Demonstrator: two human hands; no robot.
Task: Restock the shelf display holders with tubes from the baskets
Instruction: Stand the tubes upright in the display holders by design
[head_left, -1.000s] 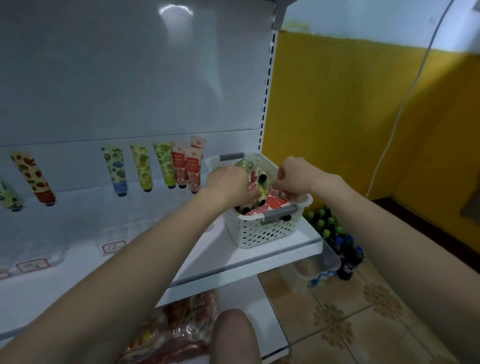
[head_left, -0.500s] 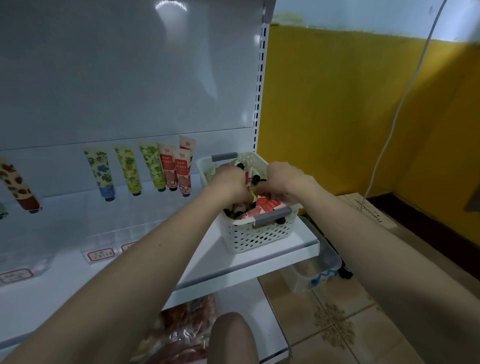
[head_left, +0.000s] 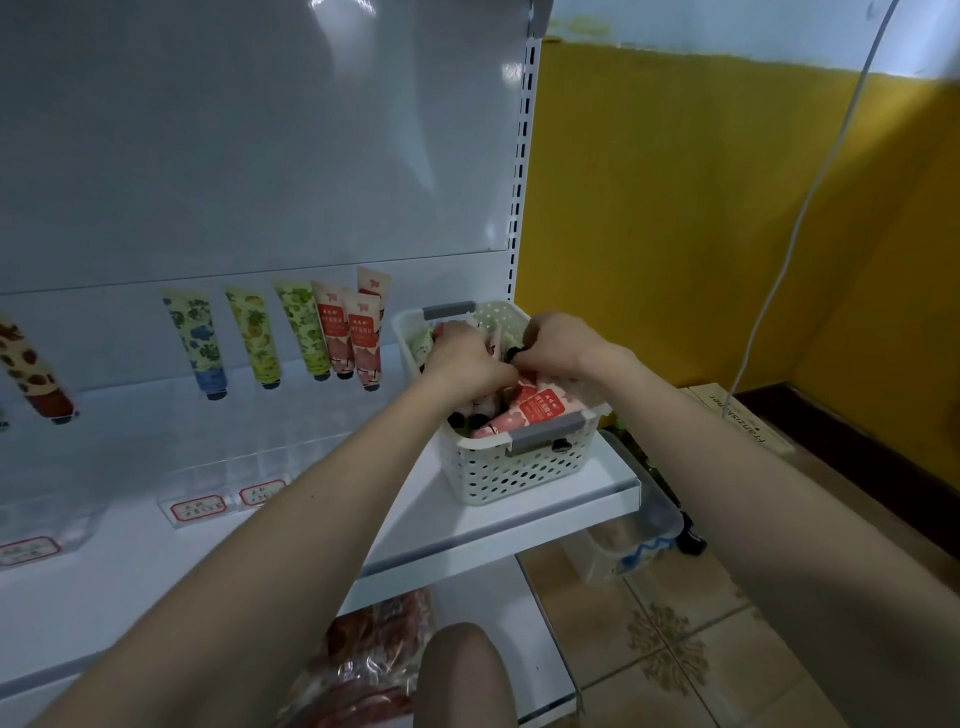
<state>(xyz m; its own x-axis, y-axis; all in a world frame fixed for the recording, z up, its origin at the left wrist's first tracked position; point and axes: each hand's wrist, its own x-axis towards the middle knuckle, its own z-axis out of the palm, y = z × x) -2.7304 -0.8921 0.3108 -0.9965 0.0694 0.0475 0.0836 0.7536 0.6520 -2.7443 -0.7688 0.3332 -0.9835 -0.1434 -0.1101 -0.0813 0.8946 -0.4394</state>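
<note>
In the basket (head_left: 519, 470), left hand (head_left: 462, 358) and right hand (head_left: 560, 345), side by side, grip tubes (head_left: 511, 355).

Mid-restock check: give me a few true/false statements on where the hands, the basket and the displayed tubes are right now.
1. Both hands are in the white basket. True: the left hand and right hand reach in among its contents.
2. The basket stands at the far left. False: it stands at the right end of the shelf.
3. Three red display tubes stand against the back panel just left of the basket. True.
4. The basket is empty. False: pink-red tubes lie in it, with black caps showing.
</note>
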